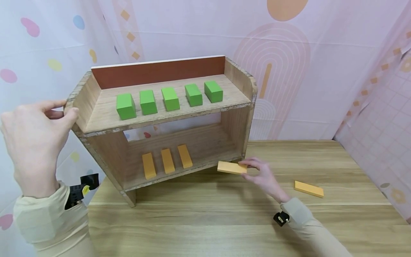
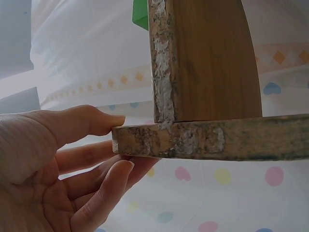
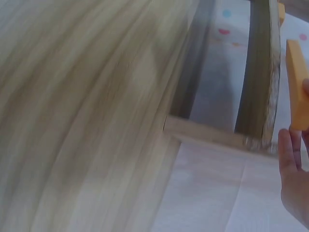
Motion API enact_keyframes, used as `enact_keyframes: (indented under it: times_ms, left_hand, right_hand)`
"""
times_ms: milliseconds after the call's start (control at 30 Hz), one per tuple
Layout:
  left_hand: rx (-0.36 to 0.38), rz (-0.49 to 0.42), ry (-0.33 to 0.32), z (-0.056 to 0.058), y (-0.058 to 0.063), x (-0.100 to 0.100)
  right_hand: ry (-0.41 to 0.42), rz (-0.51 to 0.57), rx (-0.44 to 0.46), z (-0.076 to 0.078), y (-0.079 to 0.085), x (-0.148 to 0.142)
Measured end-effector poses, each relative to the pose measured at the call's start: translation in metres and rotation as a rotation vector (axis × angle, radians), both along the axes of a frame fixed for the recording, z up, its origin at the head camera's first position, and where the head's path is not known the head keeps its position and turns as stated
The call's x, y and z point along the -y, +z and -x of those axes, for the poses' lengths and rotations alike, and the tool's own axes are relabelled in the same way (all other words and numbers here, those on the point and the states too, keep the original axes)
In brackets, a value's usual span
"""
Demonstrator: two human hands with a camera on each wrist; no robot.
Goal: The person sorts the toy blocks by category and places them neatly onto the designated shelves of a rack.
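Observation:
My left hand (image 1: 36,132) pinches the upper left edge of a two-tier wooden shelf (image 1: 170,120) between thumb and fingers; the left wrist view shows the thumb on the worn side board (image 2: 207,141). In my right hand (image 1: 264,178) is a flat orange block (image 1: 229,167), held by one end in front of the lower tier's right part. The right wrist view shows that orange block (image 3: 297,87) at its right edge, beside the shelf. On the lower tier lean or lie several orange blocks (image 1: 167,161) in a row. Several green blocks (image 1: 170,99) stand along the upper tier.
Another orange block (image 1: 309,189) lies on the wooden table (image 1: 208,221), right of my right hand. A reddish-brown back board (image 1: 160,73) closes the rear of the upper tier. Behind hangs a patterned pink and white cloth (image 1: 199,32), meeting the table's far edge.

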State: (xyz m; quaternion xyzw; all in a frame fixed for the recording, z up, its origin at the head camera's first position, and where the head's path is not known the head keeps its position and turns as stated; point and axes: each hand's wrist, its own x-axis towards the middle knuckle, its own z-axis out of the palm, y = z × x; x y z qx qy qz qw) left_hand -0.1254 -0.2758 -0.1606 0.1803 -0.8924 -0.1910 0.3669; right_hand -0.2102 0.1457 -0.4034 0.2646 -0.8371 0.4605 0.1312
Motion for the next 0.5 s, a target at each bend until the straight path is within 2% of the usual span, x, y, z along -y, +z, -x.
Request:
enact_keyframes:
  times_ms: [200, 500]
  left_hand:
    - [-0.001, 0.001, -0.001, 0.001, 0.0, 0.0]
    - [0.009, -0.021, -0.008, 0.003, -0.003, 0.004]
  right_hand:
    - [-0.03, 0.063, -0.073, 0.003, -0.004, 0.017]
    - [-0.085, 0.078, -0.041, 0.003, 0.001, 0.04]
